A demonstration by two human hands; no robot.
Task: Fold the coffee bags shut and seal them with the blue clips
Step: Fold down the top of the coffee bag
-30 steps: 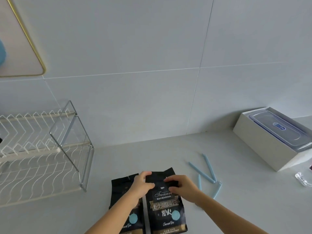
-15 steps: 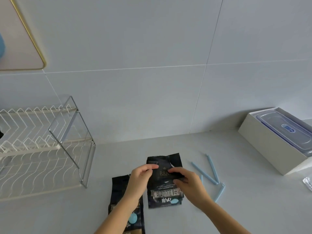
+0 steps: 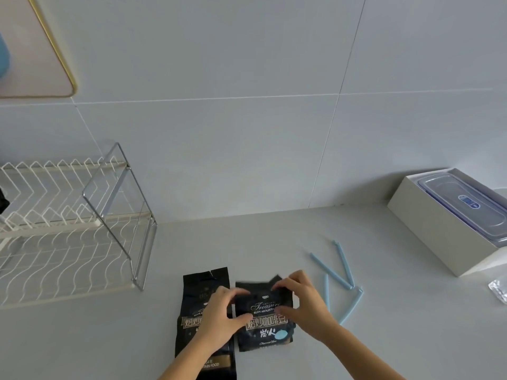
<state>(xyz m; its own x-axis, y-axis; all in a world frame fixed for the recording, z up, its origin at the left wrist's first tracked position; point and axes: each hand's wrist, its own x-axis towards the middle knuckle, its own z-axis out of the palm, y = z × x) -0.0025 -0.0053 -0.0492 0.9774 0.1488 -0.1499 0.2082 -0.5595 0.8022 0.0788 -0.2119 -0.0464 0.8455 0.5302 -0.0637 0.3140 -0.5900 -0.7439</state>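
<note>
Two black coffee bags lie side by side on the grey counter near me. The left coffee bag (image 3: 204, 283) lies flat with its top open and unfolded. The right coffee bag (image 3: 264, 322) has its top edge bent over. My left hand (image 3: 223, 311) pinches the right bag's upper left edge, and my right hand (image 3: 301, 300) grips its upper right edge. Blue clips (image 3: 333, 272) lie spread open on the counter just to the right of my right hand, some crossing each other.
A white wire dish rack (image 3: 63, 229) with a metal frame stands at the left against the tiled wall. A white box (image 3: 428, 226) holding a clear lidded container (image 3: 466, 204) sits at the right. A small clear plastic piece (image 3: 499, 290) lies at the right edge.
The right bag was lifted and tilted up half a second ago; now it lies lower on the counter with its top folded down under both hands.
</note>
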